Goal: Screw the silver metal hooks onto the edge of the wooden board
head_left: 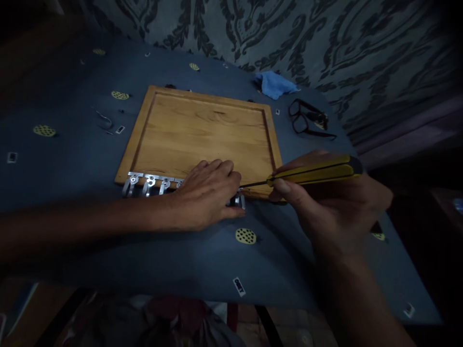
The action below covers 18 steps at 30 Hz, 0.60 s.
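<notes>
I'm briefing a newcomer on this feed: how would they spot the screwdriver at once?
Find the framed wooden panel on the blue-grey tablecloth. At its near right corner, the right hand holds the screwdriver, dark shaft pointing toward the left hand. Its long yellow, black-striped handle sets it apart from the silvery metal clips on the panel's near edge.

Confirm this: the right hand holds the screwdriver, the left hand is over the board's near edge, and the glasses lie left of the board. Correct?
One slip: the head view shows the glasses to the right of the board. The right hand holds the screwdriver, and the left hand is over the board's near edge.
</notes>
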Each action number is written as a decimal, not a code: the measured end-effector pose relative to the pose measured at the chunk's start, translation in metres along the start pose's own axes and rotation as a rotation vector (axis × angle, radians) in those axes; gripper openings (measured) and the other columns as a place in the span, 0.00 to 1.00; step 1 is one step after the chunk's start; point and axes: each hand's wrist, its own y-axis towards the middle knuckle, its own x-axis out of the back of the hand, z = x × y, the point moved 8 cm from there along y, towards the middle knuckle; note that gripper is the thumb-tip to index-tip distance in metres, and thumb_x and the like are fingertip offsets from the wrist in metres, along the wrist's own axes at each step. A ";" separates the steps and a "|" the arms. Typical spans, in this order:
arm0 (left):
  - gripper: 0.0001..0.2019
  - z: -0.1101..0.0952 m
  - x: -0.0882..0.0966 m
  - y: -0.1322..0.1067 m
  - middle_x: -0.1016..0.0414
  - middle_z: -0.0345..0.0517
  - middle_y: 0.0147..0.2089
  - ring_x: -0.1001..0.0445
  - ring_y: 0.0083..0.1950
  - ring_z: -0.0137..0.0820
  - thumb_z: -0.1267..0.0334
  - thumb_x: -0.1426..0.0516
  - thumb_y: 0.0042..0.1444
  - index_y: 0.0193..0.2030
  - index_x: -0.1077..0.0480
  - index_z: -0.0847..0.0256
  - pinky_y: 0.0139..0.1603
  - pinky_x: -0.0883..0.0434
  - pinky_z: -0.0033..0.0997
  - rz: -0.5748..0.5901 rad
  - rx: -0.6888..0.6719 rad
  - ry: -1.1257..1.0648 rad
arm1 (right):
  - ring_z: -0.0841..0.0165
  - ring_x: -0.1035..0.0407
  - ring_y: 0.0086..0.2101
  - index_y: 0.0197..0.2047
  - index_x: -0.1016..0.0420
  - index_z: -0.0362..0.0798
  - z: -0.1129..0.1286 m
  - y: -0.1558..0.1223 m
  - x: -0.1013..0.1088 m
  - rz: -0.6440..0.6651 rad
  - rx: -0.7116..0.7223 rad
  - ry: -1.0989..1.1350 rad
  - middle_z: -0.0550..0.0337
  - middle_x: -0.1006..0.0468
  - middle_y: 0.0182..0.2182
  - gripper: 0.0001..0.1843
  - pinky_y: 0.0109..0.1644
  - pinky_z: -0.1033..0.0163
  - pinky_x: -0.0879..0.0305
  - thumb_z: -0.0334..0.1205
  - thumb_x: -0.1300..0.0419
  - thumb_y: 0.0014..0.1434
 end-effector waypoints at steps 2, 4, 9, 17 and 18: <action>0.19 0.000 -0.001 -0.001 0.29 0.55 0.52 0.29 0.53 0.45 0.49 0.38 0.65 0.50 0.29 0.65 0.54 0.33 0.42 0.003 0.003 0.003 | 0.69 0.27 0.25 0.31 0.19 0.54 0.000 -0.001 0.001 -0.044 0.007 -0.026 0.66 0.20 0.27 0.08 0.26 0.62 0.31 0.37 0.24 0.52; 0.20 0.000 0.000 -0.001 0.29 0.55 0.52 0.29 0.54 0.45 0.49 0.38 0.65 0.50 0.29 0.65 0.54 0.33 0.42 -0.009 -0.002 0.004 | 0.69 0.29 0.24 0.29 0.21 0.53 -0.002 -0.001 0.001 -0.084 -0.012 -0.054 0.66 0.22 0.25 0.09 0.25 0.63 0.31 0.38 0.24 0.52; 0.19 0.001 0.001 -0.001 0.28 0.55 0.51 0.29 0.52 0.43 0.50 0.37 0.64 0.49 0.29 0.65 0.54 0.32 0.42 -0.026 -0.014 -0.008 | 0.72 0.31 0.21 0.25 0.24 0.51 0.001 -0.003 0.006 -0.232 0.018 -0.050 0.68 0.24 0.20 0.13 0.24 0.66 0.31 0.39 0.23 0.50; 0.20 0.003 -0.001 -0.001 0.29 0.53 0.51 0.30 0.53 0.43 0.48 0.37 0.64 0.50 0.29 0.65 0.55 0.32 0.42 -0.036 -0.018 -0.028 | 0.72 0.30 0.20 0.29 0.23 0.47 -0.002 -0.006 0.021 -0.358 0.088 -0.098 0.68 0.24 0.21 0.11 0.24 0.65 0.32 0.39 0.25 0.52; 0.20 0.003 -0.001 -0.001 0.29 0.53 0.51 0.30 0.52 0.43 0.48 0.37 0.64 0.51 0.29 0.65 0.55 0.33 0.42 -0.036 -0.020 -0.029 | 0.72 0.30 0.20 0.29 0.23 0.47 -0.001 -0.005 0.020 -0.341 0.087 -0.086 0.68 0.24 0.21 0.11 0.24 0.66 0.32 0.38 0.25 0.52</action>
